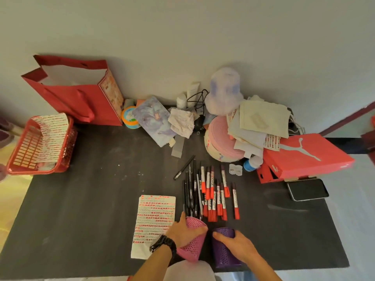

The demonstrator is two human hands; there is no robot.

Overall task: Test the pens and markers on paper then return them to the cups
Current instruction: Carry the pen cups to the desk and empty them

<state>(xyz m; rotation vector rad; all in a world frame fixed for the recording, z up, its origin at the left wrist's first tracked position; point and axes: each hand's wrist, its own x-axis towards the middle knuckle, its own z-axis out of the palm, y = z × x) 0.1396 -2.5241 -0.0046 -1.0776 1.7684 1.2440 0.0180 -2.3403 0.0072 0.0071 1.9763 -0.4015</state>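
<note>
L grip (182, 233) clasps pink cup (192, 249), R grip (237, 244) clasps purple cup (224, 255); 2 cups, 1 paper (152, 216).

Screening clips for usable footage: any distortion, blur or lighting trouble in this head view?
Head view: wide-angle distortion bows the table edges and tilts the red bag; overall soft, so print on the markers is barely legible; dim, even light, faint shadows; left hand on the pink cup and right hand on the purple cup are readable.

1 pink cup (193, 247), 1 purple cup (223, 255), 1 phone (307, 189).
</note>
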